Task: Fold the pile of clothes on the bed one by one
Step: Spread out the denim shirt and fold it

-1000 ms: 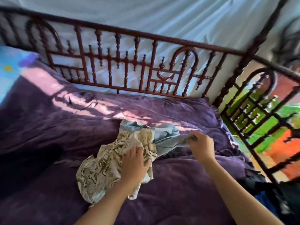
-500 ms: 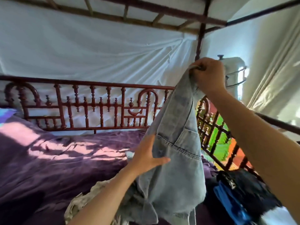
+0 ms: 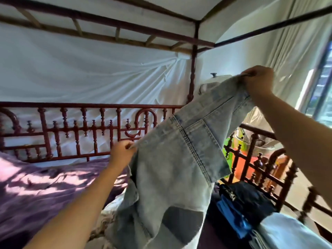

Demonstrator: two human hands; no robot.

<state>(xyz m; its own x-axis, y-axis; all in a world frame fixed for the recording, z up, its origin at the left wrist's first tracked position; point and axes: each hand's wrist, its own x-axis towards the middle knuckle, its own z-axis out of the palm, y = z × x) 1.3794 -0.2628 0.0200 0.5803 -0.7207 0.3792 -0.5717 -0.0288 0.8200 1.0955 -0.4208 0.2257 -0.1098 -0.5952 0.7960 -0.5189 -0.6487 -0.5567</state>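
Aloft, pale washed denim jeans (image 3: 179, 168) hang above purple bedspread (image 3: 36, 186); right hand (image 3: 256, 81) fist-grips top edge, left hand (image 3: 122, 153) pinches side edge lower; grey patch near bottom, maybe shadow.

A white curtain (image 3: 86, 72) filled the upper left; a bright window (image 3: 323, 90) stood at the right edge.
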